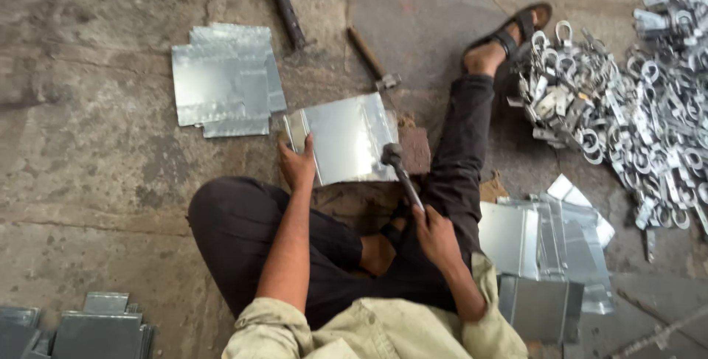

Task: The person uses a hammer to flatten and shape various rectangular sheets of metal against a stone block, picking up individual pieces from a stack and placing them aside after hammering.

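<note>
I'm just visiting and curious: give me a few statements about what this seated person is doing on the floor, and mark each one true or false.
1. The right hand grips a hammer. True.
2. The left hand rests on the edge of a shiny metal sheet. True.
3. The pile of metal rings and clamps lies by the person's left knee. False: it lies to the right, past the sandalled foot.
4. The hammer head is made of yellow rubber. False: it is dark metal.
</note>
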